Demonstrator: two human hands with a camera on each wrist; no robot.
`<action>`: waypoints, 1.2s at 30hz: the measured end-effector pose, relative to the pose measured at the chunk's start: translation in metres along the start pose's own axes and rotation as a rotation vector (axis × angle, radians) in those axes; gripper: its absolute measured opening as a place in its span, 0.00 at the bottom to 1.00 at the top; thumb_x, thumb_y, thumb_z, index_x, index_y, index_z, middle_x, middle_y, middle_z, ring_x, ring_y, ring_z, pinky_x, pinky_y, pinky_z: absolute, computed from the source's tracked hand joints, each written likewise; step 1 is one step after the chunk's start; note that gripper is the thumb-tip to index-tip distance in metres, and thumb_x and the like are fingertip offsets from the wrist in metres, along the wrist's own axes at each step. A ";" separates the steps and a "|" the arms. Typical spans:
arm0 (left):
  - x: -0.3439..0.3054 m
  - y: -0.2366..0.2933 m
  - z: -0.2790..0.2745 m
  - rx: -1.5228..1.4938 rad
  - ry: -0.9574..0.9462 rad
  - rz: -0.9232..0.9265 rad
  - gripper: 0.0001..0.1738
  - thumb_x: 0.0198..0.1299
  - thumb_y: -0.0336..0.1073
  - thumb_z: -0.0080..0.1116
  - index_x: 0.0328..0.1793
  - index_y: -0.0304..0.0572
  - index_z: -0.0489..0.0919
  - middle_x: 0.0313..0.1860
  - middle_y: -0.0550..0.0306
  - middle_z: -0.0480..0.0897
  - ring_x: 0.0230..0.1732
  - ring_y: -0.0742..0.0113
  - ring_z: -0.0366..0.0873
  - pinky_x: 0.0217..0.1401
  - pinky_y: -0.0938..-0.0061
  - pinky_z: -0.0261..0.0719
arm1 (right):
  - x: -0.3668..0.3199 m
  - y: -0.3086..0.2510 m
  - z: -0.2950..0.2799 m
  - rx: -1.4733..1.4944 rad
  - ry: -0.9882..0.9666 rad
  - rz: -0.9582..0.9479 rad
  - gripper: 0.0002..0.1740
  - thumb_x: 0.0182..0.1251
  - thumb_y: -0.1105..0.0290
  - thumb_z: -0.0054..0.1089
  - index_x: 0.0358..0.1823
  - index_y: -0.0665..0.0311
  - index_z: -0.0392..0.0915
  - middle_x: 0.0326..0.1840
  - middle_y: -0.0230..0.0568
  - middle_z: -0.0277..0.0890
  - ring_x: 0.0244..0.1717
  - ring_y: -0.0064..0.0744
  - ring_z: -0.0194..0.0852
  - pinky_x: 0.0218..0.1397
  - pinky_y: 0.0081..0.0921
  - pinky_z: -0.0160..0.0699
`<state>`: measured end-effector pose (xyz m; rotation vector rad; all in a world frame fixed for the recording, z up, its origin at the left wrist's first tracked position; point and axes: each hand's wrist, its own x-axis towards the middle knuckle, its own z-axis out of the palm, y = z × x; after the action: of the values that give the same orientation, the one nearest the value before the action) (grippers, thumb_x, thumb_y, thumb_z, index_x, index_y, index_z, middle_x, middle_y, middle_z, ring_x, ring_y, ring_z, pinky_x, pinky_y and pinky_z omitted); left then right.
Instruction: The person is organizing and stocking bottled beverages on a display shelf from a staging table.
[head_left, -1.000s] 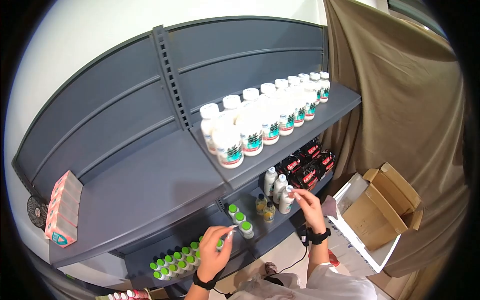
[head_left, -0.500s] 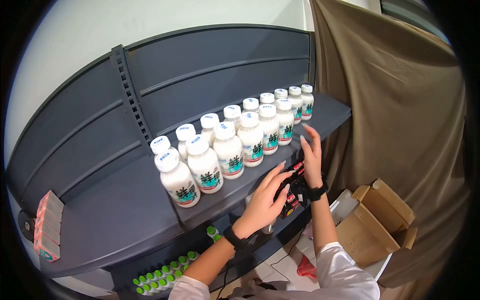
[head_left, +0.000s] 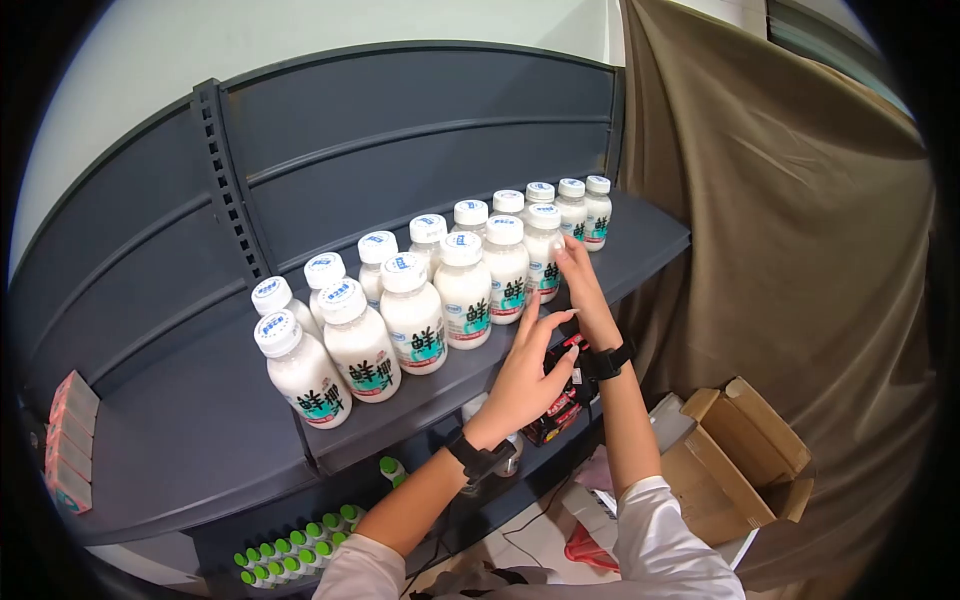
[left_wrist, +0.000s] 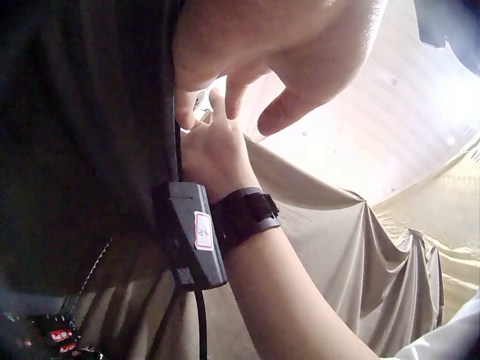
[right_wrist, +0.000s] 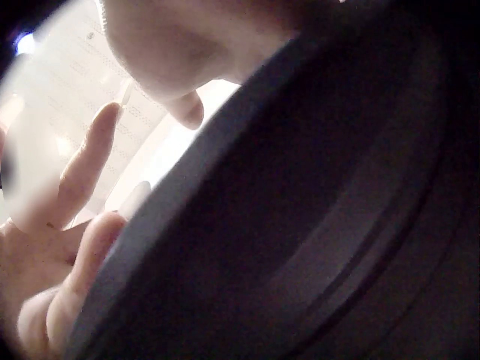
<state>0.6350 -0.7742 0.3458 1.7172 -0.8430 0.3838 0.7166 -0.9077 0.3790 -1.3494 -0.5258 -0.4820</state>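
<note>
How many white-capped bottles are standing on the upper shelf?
15 white-capped bottles show on the upper shelf: 6 in the front row and 9 in the row behind, which runs further right. More could be hidden behind them.

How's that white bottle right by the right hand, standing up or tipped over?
Standing up: the white bottle has its cap on top and its bottom down on the shelf.

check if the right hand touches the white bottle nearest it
Cannot tell. In the head view, the right hand overlaps the nearest white bottle, but no view plainly shows contact or a gap.
</note>
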 end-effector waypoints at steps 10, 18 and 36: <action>-0.003 -0.010 0.001 -0.049 0.049 0.059 0.21 0.65 0.33 0.59 0.64 0.48 0.74 0.81 0.28 0.44 0.81 0.46 0.49 0.65 0.66 0.71 | -0.001 0.003 -0.006 -0.138 -0.077 0.018 0.26 0.65 0.69 0.65 0.60 0.68 0.67 0.58 0.41 0.72 0.57 0.28 0.71 0.62 0.27 0.69; -0.019 -0.002 -0.007 -0.081 0.072 0.095 0.12 0.63 0.28 0.55 0.53 0.43 0.75 0.80 0.28 0.47 0.77 0.43 0.60 0.64 0.66 0.71 | -0.020 0.018 -0.008 -0.132 0.066 -0.031 0.23 0.68 0.74 0.60 0.62 0.67 0.64 0.56 0.41 0.74 0.50 0.26 0.75 0.47 0.22 0.78; -0.174 0.091 -0.114 0.078 0.218 0.192 0.10 0.54 0.26 0.57 0.42 0.38 0.74 0.49 0.48 0.68 0.60 0.45 0.70 0.51 0.61 0.76 | -0.208 -0.051 0.151 -0.036 0.308 -0.032 0.45 0.54 0.61 0.59 0.73 0.70 0.53 0.64 0.62 0.67 0.60 0.52 0.73 0.61 0.47 0.76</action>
<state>0.4697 -0.6194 0.3343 1.6342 -0.8436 0.7284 0.5094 -0.7621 0.3132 -1.2731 -0.2859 -0.7144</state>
